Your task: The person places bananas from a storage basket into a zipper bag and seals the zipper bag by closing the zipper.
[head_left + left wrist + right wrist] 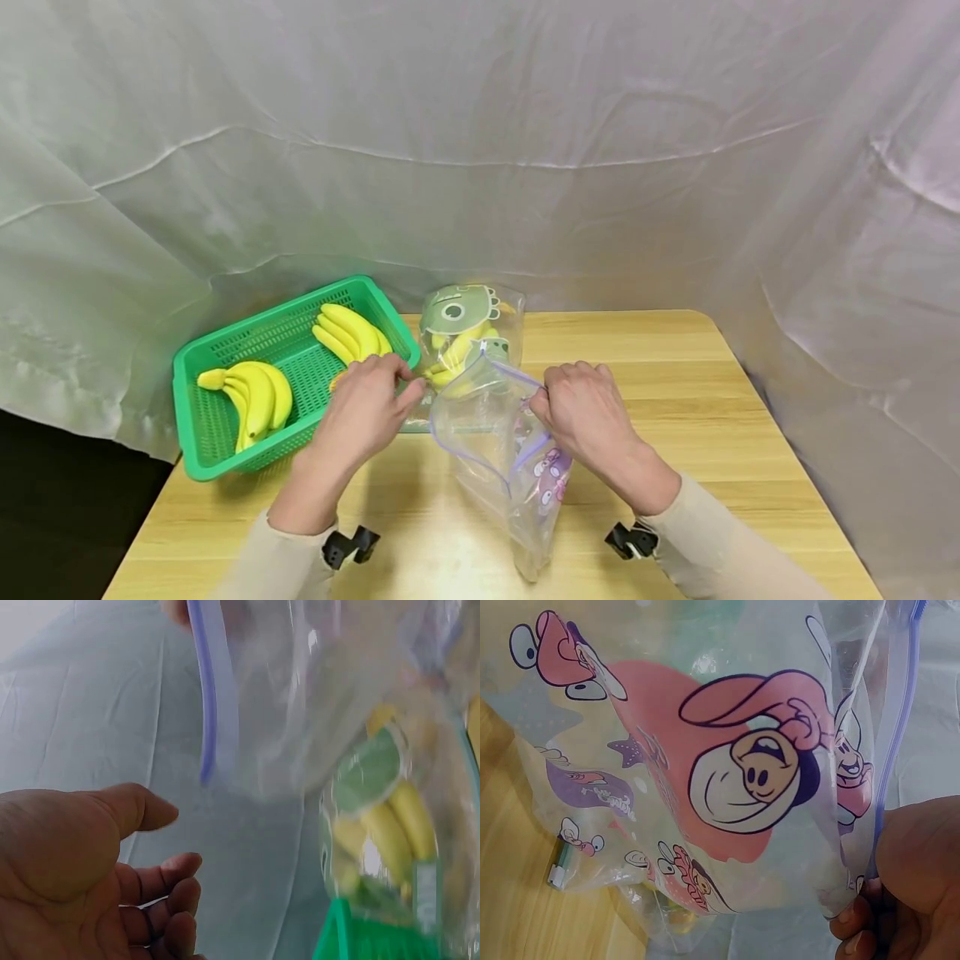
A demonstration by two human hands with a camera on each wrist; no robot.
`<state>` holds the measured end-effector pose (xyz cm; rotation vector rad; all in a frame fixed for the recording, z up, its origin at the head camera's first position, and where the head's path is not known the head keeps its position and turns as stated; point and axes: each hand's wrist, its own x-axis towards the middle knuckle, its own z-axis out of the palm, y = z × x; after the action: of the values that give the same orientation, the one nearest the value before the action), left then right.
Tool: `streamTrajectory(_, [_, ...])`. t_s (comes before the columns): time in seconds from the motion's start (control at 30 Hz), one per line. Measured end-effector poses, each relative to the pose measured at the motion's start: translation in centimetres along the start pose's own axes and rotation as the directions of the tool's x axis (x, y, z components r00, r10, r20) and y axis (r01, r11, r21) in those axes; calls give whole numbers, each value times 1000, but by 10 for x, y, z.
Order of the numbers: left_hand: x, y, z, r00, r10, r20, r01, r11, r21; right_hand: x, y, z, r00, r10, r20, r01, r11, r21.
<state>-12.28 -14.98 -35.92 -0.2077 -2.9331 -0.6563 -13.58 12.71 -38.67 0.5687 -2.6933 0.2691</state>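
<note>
Left hand (82, 862) loosely curled, apart from clear purple-edged bag (277, 712), bagged bananas (388, 831), green basket (375, 943), grey curtain (97, 727)

A clear plastic zip bag (502, 467) with purple-edged seal and pink-and-purple cartoon prints hangs slack, mouth gaping, its bottom corner seemingly just above the pale wooden tabletop (675, 400).

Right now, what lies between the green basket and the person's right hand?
In the head view, the open purple-rimmed bag that the right hand grips, with the bag of bananas farther back. The left hand overlaps the edge of the green basket.
</note>
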Motion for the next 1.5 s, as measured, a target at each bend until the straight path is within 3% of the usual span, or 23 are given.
streamTrajectory(0.23, [11, -46, -16, 990, -131, 48, 129, 991, 35, -2, 1, -3, 1000, 16, -11, -16, 1000, 0])
streamTrajectory(0.37, [20, -71, -19, 983, -165, 79, 160, 984, 74, -3, 1, -5, 1000, 23, -10, -23, 1000, 2])
streamTrajectory(0.7, [46, -117, 2, 958, -201, 206, 170, 973, 156, -6, 1, -5, 1000, 29, 2, -29, 1000, -5])
streamTrajectory(0.93, [53, -138, 11, 920, -180, 348, 137, 980, 146, -8, 0, -4, 1000, 25, -8, -25, 1000, -9])
streamTrajectory(1.27, [41, -166, -10, 868, -275, 413, 253, 961, 109, -8, 1, -3, 1000, 16, -23, -17, 1000, -21])
streamTrajectory(1.33, [38, -170, -13, 866, -331, 376, 298, 944, 144, -8, 1, -2, 1000, 18, -21, -18, 1000, -17])
streamTrajectory(1.4, [36, -176, -13, 850, -421, 316, 380, 906, 185, -8, 1, -2, 1000, 21, -16, -21, 1000, -12])
streamTrajectory(1.47, [35, -181, -12, 814, -524, 251, 485, 851, 204, -8, 1, -2, 1000, 24, -12, -24, 1000, -9])
streamTrajectory(1.5, [34, -183, -12, 786, -574, 231, 538, 818, 204, -8, 1, -2, 1000, 26, -10, -26, 1000, -8])
